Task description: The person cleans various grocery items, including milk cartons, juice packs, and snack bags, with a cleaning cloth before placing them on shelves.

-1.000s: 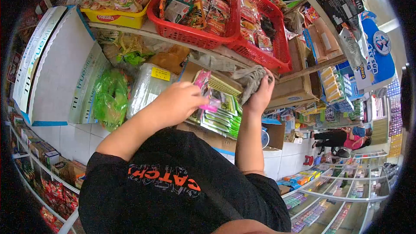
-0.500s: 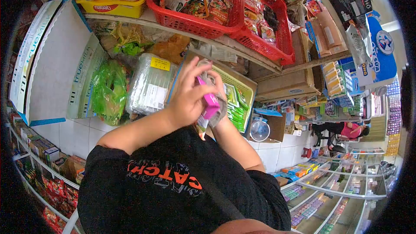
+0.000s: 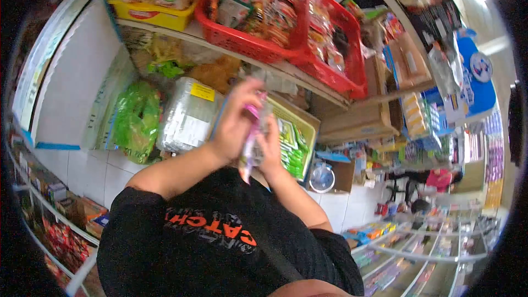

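Note:
In front of my black shirt, my left hand (image 3: 235, 123) is closed around a slim pink-and-white box (image 3: 249, 140), which is tilted and smeared by motion. My right hand (image 3: 269, 151) presses in from the other side, holding a crumpled grey cloth (image 3: 262, 126) against the box. Its fingers point upward and are partly blurred. Just beyond my hands stands a pale yellow basket (image 3: 312, 132) holding green packets (image 3: 291, 148). A clear plastic-wrapped bundle with a yellow label (image 3: 190, 115) lies to the left of my left hand.
A shelf above carries red baskets (image 3: 247, 44) of packets and a yellow tub (image 3: 151, 16). At left are a large open carton (image 3: 71, 77) and a green plastic bag (image 3: 137, 118). Glass display cases (image 3: 407, 253) line the right. A person in pink (image 3: 440, 180) is farther off.
The box has turned from showing its broad pink end to a narrow edge and has shifted slightly left. My right hand's fingers now show more beside it. The view has tilted slightly.

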The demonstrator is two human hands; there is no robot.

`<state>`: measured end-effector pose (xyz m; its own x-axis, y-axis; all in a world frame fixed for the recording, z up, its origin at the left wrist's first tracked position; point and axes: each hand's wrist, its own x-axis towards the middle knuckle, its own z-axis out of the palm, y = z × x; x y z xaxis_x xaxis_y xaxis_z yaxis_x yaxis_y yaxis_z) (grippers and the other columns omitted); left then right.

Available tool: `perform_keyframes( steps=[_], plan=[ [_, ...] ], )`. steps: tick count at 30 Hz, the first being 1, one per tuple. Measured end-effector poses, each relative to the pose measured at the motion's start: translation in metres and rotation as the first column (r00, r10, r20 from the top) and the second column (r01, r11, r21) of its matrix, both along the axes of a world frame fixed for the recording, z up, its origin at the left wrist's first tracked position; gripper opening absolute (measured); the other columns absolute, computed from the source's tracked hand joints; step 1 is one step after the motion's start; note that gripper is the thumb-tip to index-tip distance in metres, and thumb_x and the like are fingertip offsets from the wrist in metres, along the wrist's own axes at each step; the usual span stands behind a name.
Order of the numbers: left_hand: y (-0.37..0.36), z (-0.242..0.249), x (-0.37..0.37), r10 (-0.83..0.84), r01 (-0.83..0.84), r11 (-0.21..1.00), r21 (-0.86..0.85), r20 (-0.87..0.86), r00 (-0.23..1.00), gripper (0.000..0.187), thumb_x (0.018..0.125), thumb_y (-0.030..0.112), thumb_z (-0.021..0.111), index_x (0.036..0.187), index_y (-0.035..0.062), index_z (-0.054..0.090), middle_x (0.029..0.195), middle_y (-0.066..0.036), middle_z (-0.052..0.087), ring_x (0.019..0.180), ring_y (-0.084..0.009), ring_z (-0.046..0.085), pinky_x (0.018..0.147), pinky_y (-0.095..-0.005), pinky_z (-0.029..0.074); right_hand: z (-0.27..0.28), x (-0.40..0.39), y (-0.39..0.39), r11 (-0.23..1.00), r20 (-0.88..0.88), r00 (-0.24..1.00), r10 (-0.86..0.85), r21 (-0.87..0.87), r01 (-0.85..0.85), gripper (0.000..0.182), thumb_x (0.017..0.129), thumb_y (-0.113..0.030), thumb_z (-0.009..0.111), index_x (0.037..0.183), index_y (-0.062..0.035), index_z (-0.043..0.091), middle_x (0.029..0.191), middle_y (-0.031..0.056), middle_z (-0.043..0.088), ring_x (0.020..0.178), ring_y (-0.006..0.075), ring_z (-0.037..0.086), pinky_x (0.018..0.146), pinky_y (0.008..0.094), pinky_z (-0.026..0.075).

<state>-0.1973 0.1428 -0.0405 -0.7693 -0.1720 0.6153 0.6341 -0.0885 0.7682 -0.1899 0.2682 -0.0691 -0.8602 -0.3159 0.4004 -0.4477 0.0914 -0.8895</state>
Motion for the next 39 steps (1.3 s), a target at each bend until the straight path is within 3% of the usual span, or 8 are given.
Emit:
perform_keyframes(
  steps=[2, 4, 7, 12, 19, 22, 27, 39],
  plan=[
    [0.009, 0.008, 0.011, -0.069, 0.069, 0.979, -0.191, 0.002, 0.998, 0.014, 0.079, 0.012, 0.050, 0.092, 0.0073, 0.047, 0.128, -0.018, 0.037, 0.126, -0.0357, 0.025, 0.104, -0.0435, 0.016, 0.023, 0.000, -0.006, 0.915, 0.417, 0.898, 0.138, -0.400, 0.045, 0.039, 0.086, -0.022, 0.045, 0.117, -0.0022, 0.036, 0.126, 0.0153, 0.036, 0.119, 0.0265, 0.033, 0.099, 0.0353, 0.027],
    [0.019, 0.010, 0.011, -0.053, 0.041, 0.969, -0.244, -0.042, 0.998, 0.017, 0.072, 0.002, 0.049, 0.089, 0.0068, 0.049, 0.122, -0.019, 0.043, 0.125, -0.0393, 0.027, 0.104, -0.0473, 0.014, 0.027, -0.006, -0.003, 0.420, 0.453, 0.591, 0.668, -0.885, 0.203, 0.049, 0.093, -0.032, 0.032, 0.131, -0.0025, 0.025, 0.132, 0.0147, 0.031, 0.123, 0.0235, 0.032, 0.102, 0.0346, 0.025],
    [0.012, 0.007, -0.011, 0.020, -0.064, 0.938, -0.341, -0.130, 0.991, 0.014, 0.084, 0.020, 0.047, 0.089, 0.0070, 0.048, 0.129, -0.021, 0.035, 0.128, -0.0378, 0.020, 0.104, -0.0485, 0.011, 0.027, -0.005, 0.003, 0.972, 0.277, 0.959, 0.067, -0.235, 0.000, 0.048, 0.090, -0.024, 0.037, 0.130, 0.0008, 0.028, 0.131, 0.0144, 0.033, 0.124, 0.0243, 0.029, 0.104, 0.0329, 0.019],
    [-0.003, 0.033, -0.032, 0.133, -0.127, 0.988, -0.093, 0.057, 0.990, 0.011, 0.086, 0.010, 0.039, 0.091, 0.0052, 0.048, 0.127, -0.019, 0.036, 0.120, -0.0322, 0.032, 0.101, -0.0398, 0.021, 0.052, -0.003, 0.006, 0.989, 0.054, 0.995, 0.080, 0.124, -0.086, 0.037, 0.087, -0.020, 0.044, 0.116, 0.0022, 0.041, 0.119, 0.0180, 0.041, 0.118, 0.0290, 0.036, 0.099, 0.0339, 0.025],
    [0.041, 0.012, -0.005, -0.176, 0.184, 0.979, -0.086, 0.099, 0.979, 0.023, 0.089, 0.028, 0.038, 0.094, 0.0065, 0.045, 0.133, -0.018, 0.031, 0.126, -0.0307, 0.025, 0.104, -0.0422, 0.015, 0.037, -0.020, 0.005, 0.915, 0.177, 0.963, -0.205, -0.315, 0.253, 0.037, 0.084, -0.020, 0.048, 0.116, -0.0008, 0.043, 0.120, 0.0170, 0.043, 0.116, 0.0304, 0.039, 0.097, 0.0369, 0.030],
    [0.030, 0.014, -0.022, -0.149, 0.146, 0.988, 0.045, 0.104, 0.983, 0.028, 0.092, 0.033, 0.033, 0.094, 0.0080, 0.046, 0.133, -0.015, 0.032, 0.125, -0.0276, 0.028, 0.104, -0.0415, 0.017, 0.038, -0.014, 0.007, 0.962, -0.067, 0.963, -0.261, 0.065, 0.265, 0.034, 0.083, -0.017, 0.049, 0.113, -0.0006, 0.045, 0.121, 0.0179, 0.042, 0.116, 0.0325, 0.038, 0.096, 0.0381, 0.031],
    [0.018, 0.040, -0.036, -0.316, 0.133, 0.778, 0.614, 0.200, 0.928, 0.031, 0.094, 0.036, 0.029, 0.094, 0.0102, 0.046, 0.132, -0.011, 0.036, 0.122, -0.0237, 0.033, 0.103, -0.0430, 0.022, 0.048, -0.002, 0.006, 0.993, -0.114, 0.987, -0.114, -0.029, 0.111, 0.033, 0.080, -0.010, 0.049, 0.112, -0.0032, 0.045, 0.125, 0.0184, 0.040, 0.120, 0.0352, 0.034, 0.099, 0.0397, 0.028],
    [0.039, 0.037, 0.003, -0.522, 0.398, 0.806, 0.438, 0.208, 0.827, 0.032, 0.089, 0.038, 0.039, 0.082, 0.0078, 0.045, 0.133, -0.015, 0.030, 0.124, -0.0281, 0.029, 0.099, -0.0539, 0.026, 0.154, 0.023, 0.129, 0.851, -0.259, 0.845, -0.468, -0.392, 0.351, 0.043, 0.078, -0.032, 0.056, 0.108, -0.0024, 0.050, 0.099, 0.0099, 0.056, 0.088, 0.0216, 0.055, 0.082, 0.0337, 0.041]
  ],
)
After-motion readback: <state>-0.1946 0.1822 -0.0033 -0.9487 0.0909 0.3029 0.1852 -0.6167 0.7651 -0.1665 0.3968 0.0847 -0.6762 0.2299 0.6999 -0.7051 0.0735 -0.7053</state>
